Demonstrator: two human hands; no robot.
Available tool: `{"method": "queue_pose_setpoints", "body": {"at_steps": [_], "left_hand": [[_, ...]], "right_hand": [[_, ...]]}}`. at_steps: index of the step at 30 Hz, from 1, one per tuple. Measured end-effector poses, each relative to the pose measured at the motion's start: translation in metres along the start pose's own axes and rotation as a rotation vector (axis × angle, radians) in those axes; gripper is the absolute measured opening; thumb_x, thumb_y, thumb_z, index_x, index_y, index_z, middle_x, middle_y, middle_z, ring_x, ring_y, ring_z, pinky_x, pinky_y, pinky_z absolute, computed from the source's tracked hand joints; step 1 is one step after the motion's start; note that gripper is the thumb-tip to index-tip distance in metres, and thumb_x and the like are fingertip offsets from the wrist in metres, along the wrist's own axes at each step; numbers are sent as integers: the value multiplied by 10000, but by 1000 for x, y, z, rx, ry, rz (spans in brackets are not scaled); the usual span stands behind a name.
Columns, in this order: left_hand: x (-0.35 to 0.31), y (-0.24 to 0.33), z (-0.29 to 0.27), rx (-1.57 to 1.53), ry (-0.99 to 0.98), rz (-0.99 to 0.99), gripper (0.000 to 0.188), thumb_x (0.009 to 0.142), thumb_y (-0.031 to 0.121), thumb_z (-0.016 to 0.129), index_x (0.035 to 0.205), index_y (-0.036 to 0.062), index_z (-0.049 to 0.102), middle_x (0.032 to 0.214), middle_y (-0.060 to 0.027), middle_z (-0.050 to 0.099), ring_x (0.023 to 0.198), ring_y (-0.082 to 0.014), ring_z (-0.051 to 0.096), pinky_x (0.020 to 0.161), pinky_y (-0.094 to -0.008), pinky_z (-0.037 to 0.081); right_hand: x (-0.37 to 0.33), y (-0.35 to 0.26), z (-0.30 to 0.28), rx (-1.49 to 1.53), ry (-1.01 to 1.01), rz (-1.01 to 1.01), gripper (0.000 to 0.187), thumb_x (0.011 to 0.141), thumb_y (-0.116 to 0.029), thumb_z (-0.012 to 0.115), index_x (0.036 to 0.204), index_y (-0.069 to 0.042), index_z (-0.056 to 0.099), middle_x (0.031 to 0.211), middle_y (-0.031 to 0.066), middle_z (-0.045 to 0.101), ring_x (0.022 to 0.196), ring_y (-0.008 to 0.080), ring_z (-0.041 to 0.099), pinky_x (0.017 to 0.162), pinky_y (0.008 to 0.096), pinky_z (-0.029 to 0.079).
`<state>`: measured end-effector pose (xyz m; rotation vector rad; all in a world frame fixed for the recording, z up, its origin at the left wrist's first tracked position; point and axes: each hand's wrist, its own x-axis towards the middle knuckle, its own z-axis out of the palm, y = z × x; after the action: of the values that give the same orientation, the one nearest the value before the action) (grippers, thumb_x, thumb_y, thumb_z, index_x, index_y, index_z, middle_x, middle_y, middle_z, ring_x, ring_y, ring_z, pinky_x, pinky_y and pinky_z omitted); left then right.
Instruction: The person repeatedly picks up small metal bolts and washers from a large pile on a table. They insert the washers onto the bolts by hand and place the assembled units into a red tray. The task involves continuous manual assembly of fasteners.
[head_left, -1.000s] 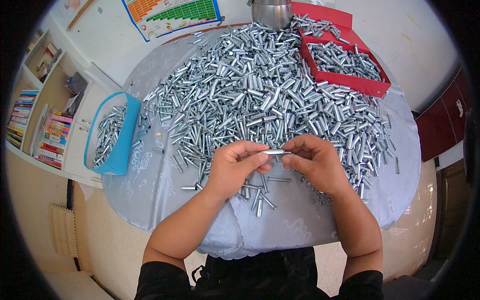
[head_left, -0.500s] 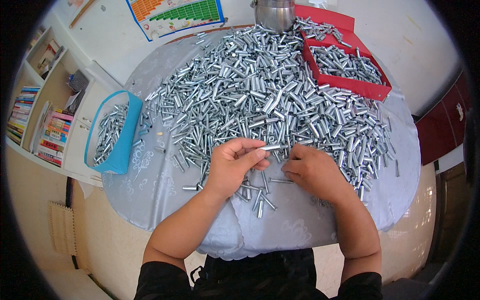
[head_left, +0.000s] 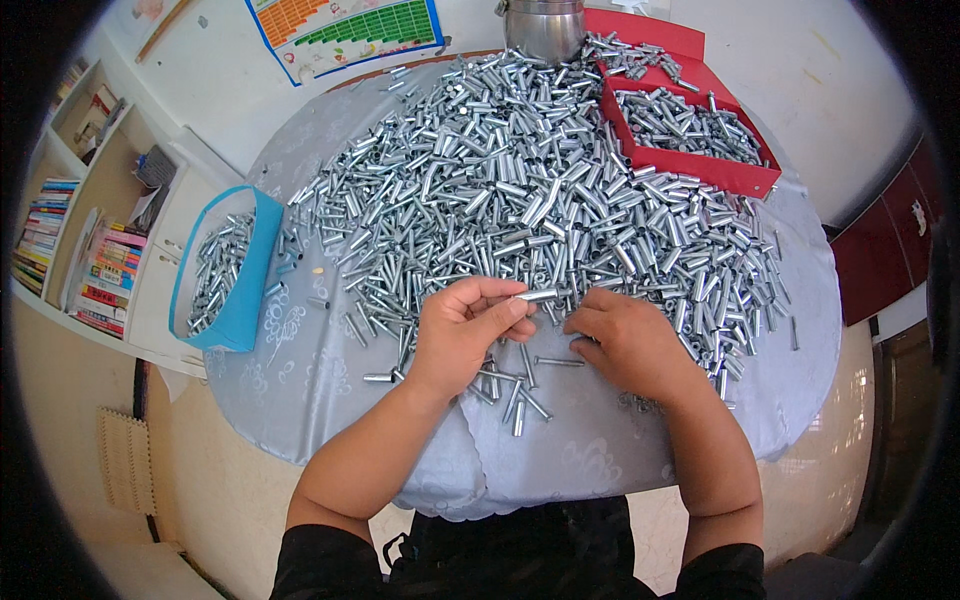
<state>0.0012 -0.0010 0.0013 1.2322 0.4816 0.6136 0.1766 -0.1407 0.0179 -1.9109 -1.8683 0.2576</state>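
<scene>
A short shiny metal sleeve is pinched between the thumb and forefinger of my left hand, pointing right over the near edge of the heap. Close beside it, my right hand is low at the heap's edge with its fingers curled in; whatever they may hold is too small or hidden to make out. The large heap of metal sleeves and bolts spreads over the table beyond both hands. Below and between my hands lie a few loose pieces, among them a bolt and a sleeve.
A blue fabric bin with metal pieces in it stands at the left of the round cloth-covered table. At the back right is an open red box filled with similar parts, next to a steel pot. Bookshelves stand beyond the table's left.
My right hand's fingers have shifted slightly, the thumb and forefinger a little farther apart. My left hand keeps its pinch on the sleeve.
</scene>
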Motion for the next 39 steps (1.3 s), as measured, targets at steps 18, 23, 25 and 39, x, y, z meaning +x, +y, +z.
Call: {"method": "queue_pose_setpoints", "body": {"at_steps": [18, 23, 25, 39], "left_hand": [[1, -3, 3, -31, -7, -13, 180, 890, 17, 645, 1062, -37, 647, 925, -153, 704, 774, -199, 698, 691, -304, 594], [2, -3, 4, -20, 2, -22, 184, 891, 17, 645, 1067, -38, 647, 933, -154, 705, 776, -196, 698, 691, -301, 595], [2, -1, 4, -14, 5, -13, 183, 892, 17, 644, 1066, -38, 647, 939, -152, 706, 777, -192, 698, 694, -300, 595], [1, -3, 0, -13, 3, 6, 179, 894, 13, 647, 1066, -36, 650, 956, -143, 706, 791, -180, 696, 705, -289, 589]], "right_hand": [[9, -4, 17, -93, 134, -24, 117, 777, -208, 697, 802, -96, 678, 792, 65, 566, 720, 256, 634, 630, 382, 514], [12, 0, 26, -100, 205, -13, 127, 779, -198, 691, 764, -77, 656, 763, 74, 564, 690, 263, 628, 607, 384, 507], [10, 1, 25, -63, 249, -26, 106, 785, -165, 692, 794, -62, 670, 762, 81, 578, 675, 264, 623, 598, 369, 503], [10, -14, 14, 552, 496, 263, 93, 843, -52, 687, 912, 10, 694, 765, 117, 664, 647, 198, 643, 587, 300, 496]]}}
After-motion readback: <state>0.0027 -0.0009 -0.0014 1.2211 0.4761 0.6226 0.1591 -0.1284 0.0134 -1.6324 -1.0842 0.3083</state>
